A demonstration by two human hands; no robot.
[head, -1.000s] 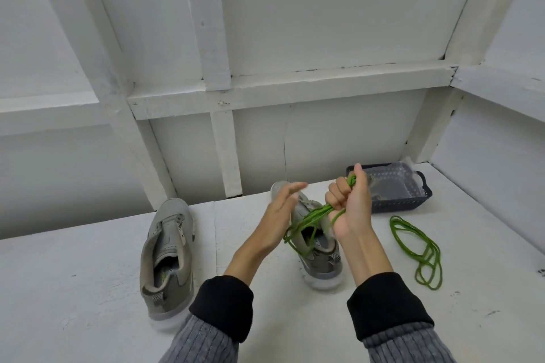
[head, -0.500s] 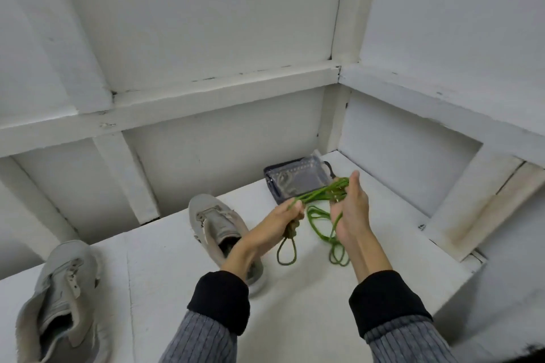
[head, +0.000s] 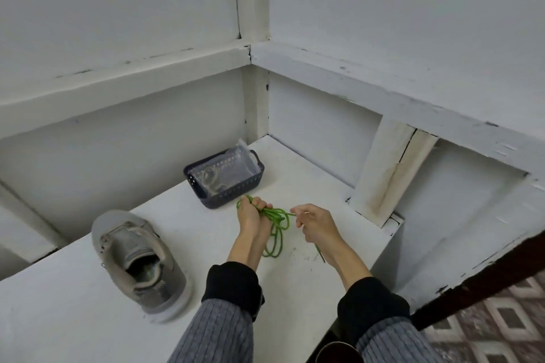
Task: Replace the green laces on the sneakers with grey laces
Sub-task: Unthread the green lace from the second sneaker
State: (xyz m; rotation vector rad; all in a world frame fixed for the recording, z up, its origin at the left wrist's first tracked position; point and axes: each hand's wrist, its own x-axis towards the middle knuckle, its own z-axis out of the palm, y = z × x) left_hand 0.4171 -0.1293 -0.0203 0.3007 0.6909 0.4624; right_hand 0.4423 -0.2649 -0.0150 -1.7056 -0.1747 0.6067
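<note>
STEP: setting aside removed green laces (head: 275, 228) | LEFT: left hand (head: 250, 214) clutching bunch | RIGHT: right hand (head: 316, 225) pinching a strand | NEXT: release, reach basket (head: 233, 190) just beyond left hand, likely for grey laces; sneaker (head: 138, 259) left of it

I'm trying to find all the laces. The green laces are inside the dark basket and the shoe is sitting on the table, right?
Not quite. In the head view the green laces are not inside the dark basket; the left hand grips them on the table in front of it, with the right hand pinching a strand. The shoe does sit on the table.
</note>
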